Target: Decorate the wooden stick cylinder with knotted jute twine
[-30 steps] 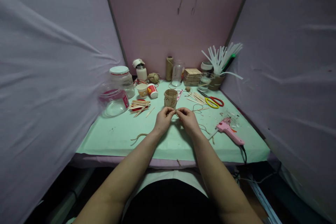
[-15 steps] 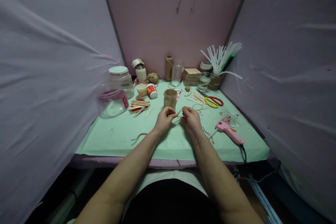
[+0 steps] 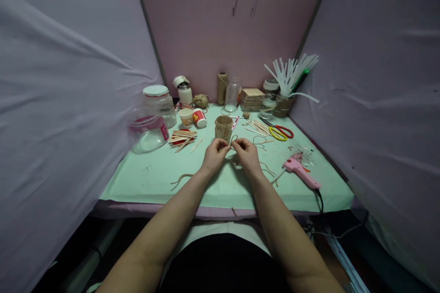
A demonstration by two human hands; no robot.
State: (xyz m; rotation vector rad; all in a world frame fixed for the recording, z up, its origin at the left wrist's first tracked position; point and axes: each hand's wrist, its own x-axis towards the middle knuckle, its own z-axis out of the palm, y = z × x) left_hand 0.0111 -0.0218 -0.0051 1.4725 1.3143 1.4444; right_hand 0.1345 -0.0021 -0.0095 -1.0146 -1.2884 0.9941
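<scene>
Both hands meet over the middle of the green surface (image 3: 144, 178). Left hand (image 3: 213, 155) and right hand (image 3: 246, 155) each pinch one end of a short piece of twine (image 3: 234, 139), fingertips close together, and the twine arches up in a small loop between them. So both hands are closed on the twine, held just above the surface, right in front of the small twine-wrapped cup (image 3: 223, 128).

Progress, as a judgement: the cup looks already fully wrapped in twine and stands upright, not touched by either hand. The loop in hand looks like a knot or bow being formed, and it is not yet attached to anything. Cannot tell whether the knot is closed; too small.

Loose twine scraps (image 3: 264, 167) lie beside the right hand, and another scrap (image 3: 180, 179) lies near the left forearm. The pink glue gun (image 3: 300, 170) lies on its side to the right, well apart from the hands, cord running off the front edge. Scissors (image 3: 280, 132) with red and yellow handles lie behind it, near loose wooden sticks (image 3: 257, 127). A pile of craft sticks (image 3: 182, 138) sits left of the cup, beside a tipped clear jar (image 3: 148, 130). A ball of twine (image 3: 201, 100), small paper cups (image 3: 192, 118) and a holder of white glue sticks (image 3: 290, 78) line the back.
</scene>
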